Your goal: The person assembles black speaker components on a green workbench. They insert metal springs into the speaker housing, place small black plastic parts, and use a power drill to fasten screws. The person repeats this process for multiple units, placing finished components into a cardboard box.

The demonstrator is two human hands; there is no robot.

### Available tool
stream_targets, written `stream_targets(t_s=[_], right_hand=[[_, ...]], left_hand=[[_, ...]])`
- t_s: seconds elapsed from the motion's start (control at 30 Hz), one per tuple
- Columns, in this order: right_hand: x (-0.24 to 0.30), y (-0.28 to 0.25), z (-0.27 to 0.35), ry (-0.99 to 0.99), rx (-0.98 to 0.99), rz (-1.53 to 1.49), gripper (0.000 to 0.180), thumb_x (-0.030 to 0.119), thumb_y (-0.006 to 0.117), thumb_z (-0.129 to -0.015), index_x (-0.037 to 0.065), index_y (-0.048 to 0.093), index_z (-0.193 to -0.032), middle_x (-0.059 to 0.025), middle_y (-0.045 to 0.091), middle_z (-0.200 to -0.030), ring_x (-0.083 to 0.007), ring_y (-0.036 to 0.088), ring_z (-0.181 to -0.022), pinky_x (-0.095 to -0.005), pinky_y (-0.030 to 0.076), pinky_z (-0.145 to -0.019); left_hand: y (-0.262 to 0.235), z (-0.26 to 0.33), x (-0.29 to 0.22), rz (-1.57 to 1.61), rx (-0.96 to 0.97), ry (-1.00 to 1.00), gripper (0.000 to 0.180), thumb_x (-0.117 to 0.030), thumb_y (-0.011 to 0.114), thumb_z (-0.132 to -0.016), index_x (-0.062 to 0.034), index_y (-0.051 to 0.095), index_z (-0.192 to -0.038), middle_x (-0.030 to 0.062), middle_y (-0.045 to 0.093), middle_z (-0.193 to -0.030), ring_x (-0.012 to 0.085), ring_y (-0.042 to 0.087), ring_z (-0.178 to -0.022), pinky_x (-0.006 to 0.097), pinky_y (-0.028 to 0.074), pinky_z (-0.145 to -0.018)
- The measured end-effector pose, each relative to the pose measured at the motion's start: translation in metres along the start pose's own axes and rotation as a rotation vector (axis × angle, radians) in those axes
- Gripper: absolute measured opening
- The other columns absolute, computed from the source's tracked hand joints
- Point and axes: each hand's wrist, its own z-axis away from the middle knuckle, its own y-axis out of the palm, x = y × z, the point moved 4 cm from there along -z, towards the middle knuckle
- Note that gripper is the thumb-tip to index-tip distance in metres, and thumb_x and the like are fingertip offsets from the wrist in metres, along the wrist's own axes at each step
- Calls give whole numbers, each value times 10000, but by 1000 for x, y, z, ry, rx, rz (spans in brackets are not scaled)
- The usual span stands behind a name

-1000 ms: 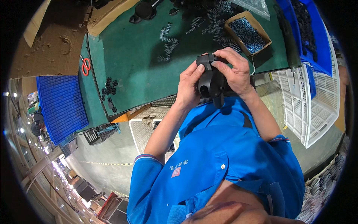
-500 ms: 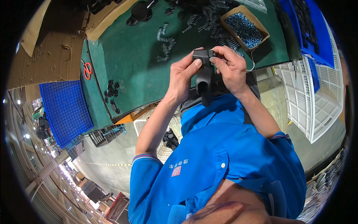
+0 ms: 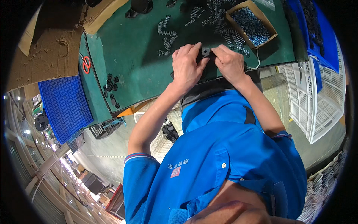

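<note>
My left hand (image 3: 187,66) is wrapped round a black plastic part (image 3: 205,52) over the front of the green table (image 3: 130,71). Its squared end, with a small hole, shows between thumb and fingers; the hand hides most of the rest. Right beside that end is my right hand (image 3: 229,64), its fingers curled together. Whatever those fingertips hold, if anything, is hidden. Beyond the hands lie loose metal coil springs (image 3: 167,35), with more springs (image 3: 235,39) nearer the box. An open cardboard box (image 3: 274,34) filled with small shiny metal pieces (image 3: 253,28) stands to their right.
Red-handled scissors (image 3: 86,65) and small black pieces (image 3: 111,87) lie at the table's left. A blue grid tray (image 3: 65,108) hangs beside the brown cardboard (image 3: 48,56). White crates (image 3: 302,100) and a blue bin (image 3: 328,56) stand at right. A driver-like tool (image 3: 300,69) points down at the table's right edge.
The black part has been turned, so its holed end now faces up and its tube no longer shows. My left hand has rolled over it, back upward; my right fingers have curled in.
</note>
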Motion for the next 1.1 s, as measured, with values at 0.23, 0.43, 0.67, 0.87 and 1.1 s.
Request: stream_targets(t_s=[0.23,0.43,0.67,0.87,1.1], right_hand=[[-3,0,3,-4,44,-48,112,25,605,-789,63,652,-884,-97,623,-838,-338,637,-721,-420,514,-586],[-7,2,3,14,102,-14,177,35,667,-759,48,652,-935,-112,643,-876,-340,652,-763,-417,526,-619],[-9,-8,1,69,190,-64,264,107,687,-787,31,651,-1037,-148,672,-1008,-348,668,-872,-418,543,-706],[-77,-163,-14,519,-279,186,401,305,746,-813,114,685,-1161,-73,728,-886,-225,700,-782,-330,529,-680],[-90,-189,-3,438,-320,90,448,362,710,-853,105,673,-1217,-57,698,-888,-168,663,-787,-287,517,-710]], left_hand=[[-1,-5,-3,-94,214,-59,359,-220,725,-795,-20,658,-1086,95,591,-915,310,565,-877,422,464,-747],[8,-5,-31,-511,189,182,269,-234,691,-780,-20,653,-939,91,584,-958,274,566,-934,465,433,-779],[8,-17,-16,-424,251,139,362,-239,710,-789,-33,651,-1081,82,593,-1002,273,582,-965,404,450,-788],[9,-7,-23,-481,245,90,357,-251,700,-809,-28,653,-1085,88,596,-1022,274,581,-974,411,448,-793],[3,-12,-15,-395,271,69,382,-282,718,-790,-34,660,-1076,82,606,-1010,274,578,-986,410,446,-799]])
